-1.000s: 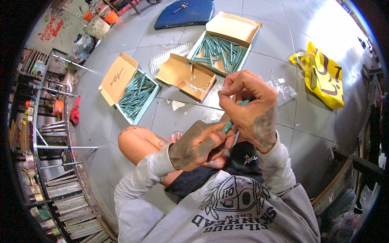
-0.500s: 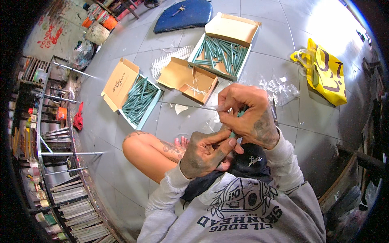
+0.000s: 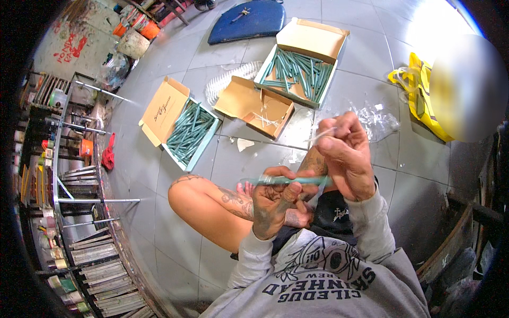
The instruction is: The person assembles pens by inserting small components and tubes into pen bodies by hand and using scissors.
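Observation:
My left hand (image 3: 273, 199) grips a long green stick (image 3: 289, 180) held level in front of my chest. My right hand (image 3: 344, 156) closes on the stick's right end, and its fingertips pinch a thin strip of clear plastic (image 3: 321, 135). I sit on the tiled floor with my bare left knee (image 3: 183, 193) bent out to the left.
On the floor ahead lie a cardboard box of green sticks (image 3: 190, 132), a second box of green sticks (image 3: 297, 71), and an open box with clear scraps (image 3: 253, 107). A yellow bag (image 3: 419, 90) lies right, crumpled clear plastic (image 3: 376, 119) near it. Metal racks (image 3: 69, 175) stand left.
The stick has swung from upright to level. My right hand has pulled a clear strip up and away from it, and my view has shifted slightly.

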Action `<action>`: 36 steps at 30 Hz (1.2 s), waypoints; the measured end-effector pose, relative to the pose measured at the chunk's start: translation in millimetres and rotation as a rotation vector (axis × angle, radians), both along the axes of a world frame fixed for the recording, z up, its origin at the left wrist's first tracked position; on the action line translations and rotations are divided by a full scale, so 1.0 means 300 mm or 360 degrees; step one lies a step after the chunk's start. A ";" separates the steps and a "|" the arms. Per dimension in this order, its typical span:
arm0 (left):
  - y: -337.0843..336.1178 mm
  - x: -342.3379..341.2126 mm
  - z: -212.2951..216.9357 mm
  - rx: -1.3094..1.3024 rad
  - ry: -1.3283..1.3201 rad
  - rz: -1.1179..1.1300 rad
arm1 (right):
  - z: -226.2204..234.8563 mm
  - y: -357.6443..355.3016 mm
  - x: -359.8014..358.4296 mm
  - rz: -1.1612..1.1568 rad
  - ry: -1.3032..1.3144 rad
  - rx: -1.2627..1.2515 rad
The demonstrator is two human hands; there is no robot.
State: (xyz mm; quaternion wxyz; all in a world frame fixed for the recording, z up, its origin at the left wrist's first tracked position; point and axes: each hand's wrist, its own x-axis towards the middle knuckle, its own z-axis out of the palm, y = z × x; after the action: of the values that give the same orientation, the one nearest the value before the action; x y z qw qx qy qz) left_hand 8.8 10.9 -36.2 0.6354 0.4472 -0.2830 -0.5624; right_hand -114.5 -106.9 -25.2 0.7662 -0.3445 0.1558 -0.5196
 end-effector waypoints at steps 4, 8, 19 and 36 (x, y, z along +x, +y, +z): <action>0.021 0.012 -0.043 0.0043 -0.0107 0.0242 | 0.015 0.059 -0.009 0.0039 -0.0423 0.0418; 0.003 -0.025 -0.011 -0.0030 -0.0136 0.0532 | 0.031 0.105 -0.031 -0.0025 -0.0365 0.0540; -0.063 -0.139 -0.043 -0.0542 -0.0305 0.0839 | 0.037 0.150 -0.047 0.0068 -0.0482 0.0492; 0.055 0.053 0.084 -0.0012 0.0285 -0.0471 | 0.044 0.124 -0.039 -0.0116 0.0211 0.0251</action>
State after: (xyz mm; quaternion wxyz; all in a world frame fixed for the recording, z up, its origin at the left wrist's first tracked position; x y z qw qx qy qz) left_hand 24.8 27.3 -10.9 0.5700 0.3462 -0.2900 -0.6863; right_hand -126.1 -69.5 -12.1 0.7596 -0.3108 0.2589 -0.5093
